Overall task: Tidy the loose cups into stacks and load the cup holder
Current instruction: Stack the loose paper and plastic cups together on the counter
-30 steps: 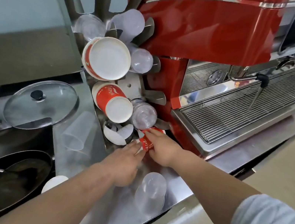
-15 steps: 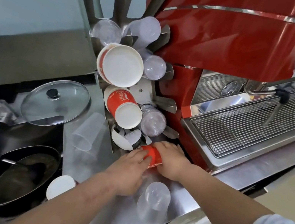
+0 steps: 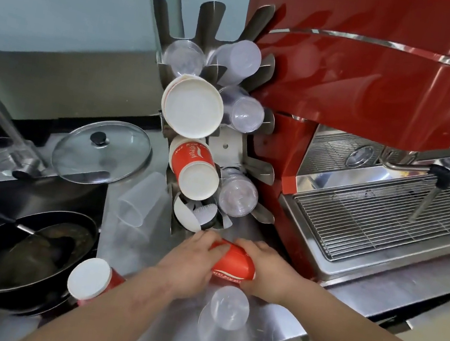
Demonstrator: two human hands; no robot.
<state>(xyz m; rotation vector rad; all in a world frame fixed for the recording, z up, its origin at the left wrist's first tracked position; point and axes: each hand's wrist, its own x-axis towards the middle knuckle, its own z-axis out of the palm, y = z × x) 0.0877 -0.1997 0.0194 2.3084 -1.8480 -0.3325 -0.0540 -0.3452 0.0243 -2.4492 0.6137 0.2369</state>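
A red paper cup [image 3: 233, 265] lies on its side on the steel counter [image 3: 276, 321], just in front of the metal cup holder [image 3: 229, 147]. My left hand [image 3: 190, 265] grips its left end and my right hand [image 3: 266, 272] grips its right end. The holder carries a stack of large white-bottomed cups [image 3: 192, 108], a red cup stack [image 3: 193, 168] and clear plastic cup stacks [image 3: 236, 193]. A loose clear cup [image 3: 227, 312] sits on the counter below my hands. Another clear cup [image 3: 139, 200] lies left of the holder. A red cup [image 3: 92, 279] stands bottom-up near my left forearm.
A red espresso machine [image 3: 367, 75] with a wire drip tray [image 3: 381, 223] fills the right side, close to my right hand. A black wok [image 3: 22, 252] and a glass pot lid [image 3: 102, 151] sit at the left. The counter's front edge runs just below the loose clear cup.
Both hands have drawn the red cup back from the holder's base toward me. More of the cup shows, lying sideways between my hands. The view has shifted left and closer.
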